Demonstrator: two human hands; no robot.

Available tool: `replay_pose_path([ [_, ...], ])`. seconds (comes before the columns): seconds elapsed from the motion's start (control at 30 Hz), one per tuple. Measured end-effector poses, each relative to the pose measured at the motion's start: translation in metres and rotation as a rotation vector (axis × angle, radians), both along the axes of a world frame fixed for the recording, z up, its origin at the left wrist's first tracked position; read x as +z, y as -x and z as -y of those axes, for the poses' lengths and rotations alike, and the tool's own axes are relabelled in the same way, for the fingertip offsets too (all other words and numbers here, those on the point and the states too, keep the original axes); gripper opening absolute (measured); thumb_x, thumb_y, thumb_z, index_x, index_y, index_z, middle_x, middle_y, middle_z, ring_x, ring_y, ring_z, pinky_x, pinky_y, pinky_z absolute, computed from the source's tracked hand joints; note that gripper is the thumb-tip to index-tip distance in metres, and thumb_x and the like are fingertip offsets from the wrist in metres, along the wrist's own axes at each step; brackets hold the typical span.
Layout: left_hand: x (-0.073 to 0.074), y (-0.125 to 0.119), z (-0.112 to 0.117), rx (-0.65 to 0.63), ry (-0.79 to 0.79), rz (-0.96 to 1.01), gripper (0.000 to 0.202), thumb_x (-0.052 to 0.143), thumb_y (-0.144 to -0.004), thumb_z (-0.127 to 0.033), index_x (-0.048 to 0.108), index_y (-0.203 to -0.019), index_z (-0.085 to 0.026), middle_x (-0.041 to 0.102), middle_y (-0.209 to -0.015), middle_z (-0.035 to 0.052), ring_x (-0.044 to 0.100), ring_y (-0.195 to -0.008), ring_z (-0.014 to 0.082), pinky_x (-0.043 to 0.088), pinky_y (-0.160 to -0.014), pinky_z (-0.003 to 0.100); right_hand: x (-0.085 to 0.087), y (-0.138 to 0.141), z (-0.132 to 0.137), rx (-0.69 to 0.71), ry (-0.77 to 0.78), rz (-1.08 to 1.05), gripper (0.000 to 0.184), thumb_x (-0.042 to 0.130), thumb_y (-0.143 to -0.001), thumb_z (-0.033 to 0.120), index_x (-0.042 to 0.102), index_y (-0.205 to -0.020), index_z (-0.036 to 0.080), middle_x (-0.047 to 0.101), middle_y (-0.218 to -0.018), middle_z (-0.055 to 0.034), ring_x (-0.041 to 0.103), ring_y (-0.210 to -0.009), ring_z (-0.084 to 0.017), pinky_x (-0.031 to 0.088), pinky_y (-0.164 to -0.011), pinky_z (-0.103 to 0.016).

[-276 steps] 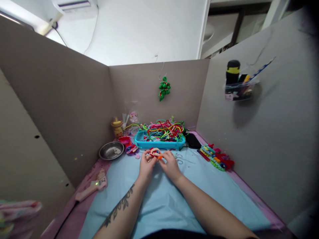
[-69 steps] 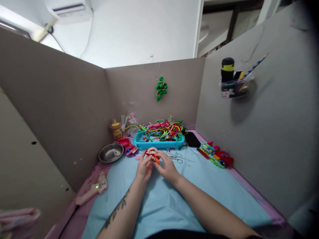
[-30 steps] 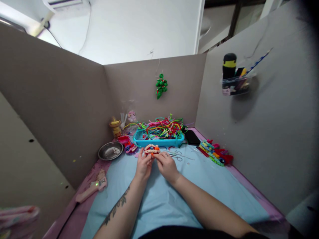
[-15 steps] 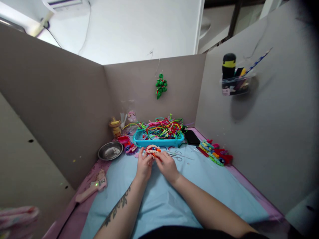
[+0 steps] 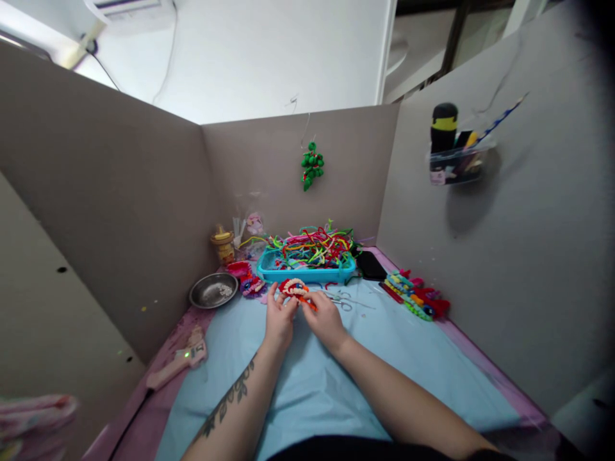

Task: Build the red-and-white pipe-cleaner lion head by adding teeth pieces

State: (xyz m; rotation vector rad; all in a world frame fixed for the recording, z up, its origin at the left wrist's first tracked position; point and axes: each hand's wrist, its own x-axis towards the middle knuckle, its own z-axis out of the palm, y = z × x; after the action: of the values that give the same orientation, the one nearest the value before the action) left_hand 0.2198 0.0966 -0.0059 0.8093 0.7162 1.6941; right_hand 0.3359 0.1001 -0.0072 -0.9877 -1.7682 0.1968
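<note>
Between both hands, above the blue cloth, is a small crocheted piece (image 5: 294, 287) in red, cream and orange with a blue spot. My left hand (image 5: 280, 316) grips its left and lower side, thumb and fingers closed on it. Fingers of my right hand (image 5: 323, 317) pinch its lower right edge, where an orange part shows. Just right of the piece lie scissors (image 5: 344, 303) and a thin metal tool. Behind it stands a turquoise tray (image 5: 307, 276) heaped with multicoloured yarn ends (image 5: 317, 246).
At left are a metal bowl (image 5: 214, 291) with small white bits, a purple-and-red crocheted piece (image 5: 252, 286) and a pink glue gun (image 5: 185, 360) with a cord. A black phone (image 5: 369, 265) and a row of crocheted pieces (image 5: 413, 296) lie right. Grey panels (image 5: 298, 128) enclose the table.
The crocheted piece has turned slightly in my hands, and more of its red and orange parts shows. Both hands stay in nearly the same place.
</note>
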Motion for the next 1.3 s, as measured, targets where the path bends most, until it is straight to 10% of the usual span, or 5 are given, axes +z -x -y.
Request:
replay_pose_path([
  [0.53, -0.006, 0.006, -0.012, -0.113, 0.289, 0.107, 0.073, 0.052, -0.052, 0.006, 0.038, -0.116, -0.026, 0.062, -0.087, 0.0009, 0.062, -0.069, 0.0133, 0.051, -0.07, 0.032, -0.003, -0.001, -0.011, 0.233, 0.405, -0.514, 0.011, 0.056, -0.072, 0.027, 0.058, -0.077, 0.018, 0.065, -0.071, -0.0021, 0.06, -0.067, -0.017, 0.049, -0.065, -0.029],
  [1.0, 0.0, -0.003, 0.0, -0.171, 0.082, -0.162, 0.026, 0.076, -0.058, -0.03, 0.063, -0.074, -0.014, 0.061, -0.099, 0.0057, 0.055, -0.069, 0.0106, 0.044, -0.066, 0.025, -0.009, -0.002, -0.016, 0.207, 0.41, -0.457, 0.018, 0.056, -0.073, 0.027, 0.066, -0.084, 0.017, 0.07, -0.083, -0.0056, 0.065, -0.075, -0.019, 0.051, -0.072, -0.032],
  [1.3, -0.008, -0.003, -0.007, -0.015, -0.013, -0.432, 0.025, 0.068, -0.066, -0.035, 0.056, -0.061, -0.014, 0.053, -0.059, -0.0009, 0.043, -0.053, 0.0088, 0.035, -0.053, 0.021, -0.002, -0.002, -0.01, 0.167, 0.338, -0.36, 0.019, 0.05, -0.074, 0.021, 0.068, -0.082, 0.019, 0.07, -0.087, -0.0055, 0.064, -0.079, -0.02, 0.05, -0.074, -0.034],
])
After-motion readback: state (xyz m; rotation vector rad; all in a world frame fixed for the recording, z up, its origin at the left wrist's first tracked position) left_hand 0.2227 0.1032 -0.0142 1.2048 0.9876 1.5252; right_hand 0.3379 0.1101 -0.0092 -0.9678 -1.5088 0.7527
